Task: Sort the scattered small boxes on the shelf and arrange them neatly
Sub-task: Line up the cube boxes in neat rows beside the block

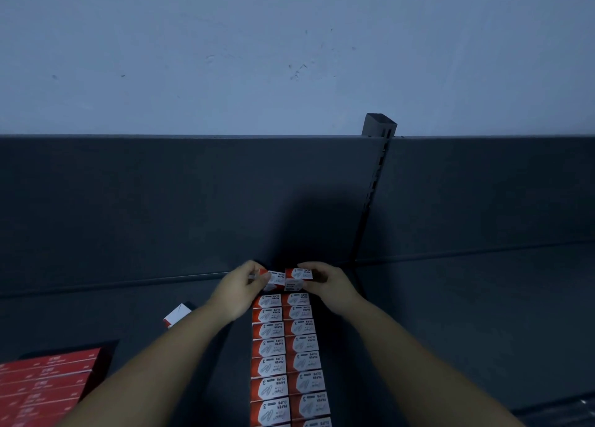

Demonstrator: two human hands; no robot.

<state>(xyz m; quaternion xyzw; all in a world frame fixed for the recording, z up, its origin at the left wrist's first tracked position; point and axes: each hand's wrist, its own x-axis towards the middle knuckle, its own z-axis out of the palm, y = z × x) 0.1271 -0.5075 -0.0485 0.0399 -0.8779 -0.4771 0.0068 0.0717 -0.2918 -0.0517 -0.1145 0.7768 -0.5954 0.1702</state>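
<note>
Two neat columns of small red-and-white paper clip boxes [286, 349] run from the front edge toward the back of the dark shelf [450, 314]. At the far end of the columns, my left hand [240, 289] pinches one small box [275, 278], slightly tilted. My right hand [330, 286] holds another small box [299, 275] right beside it, above the right column. Both held boxes sit close to the shelf's back panel.
A single small box [177, 314] lies askew on the shelf to the left of my left forearm. A block of red boxes [45, 384] fills the lower left corner. A slotted upright post [373, 185] rises behind the shelf on the right.
</note>
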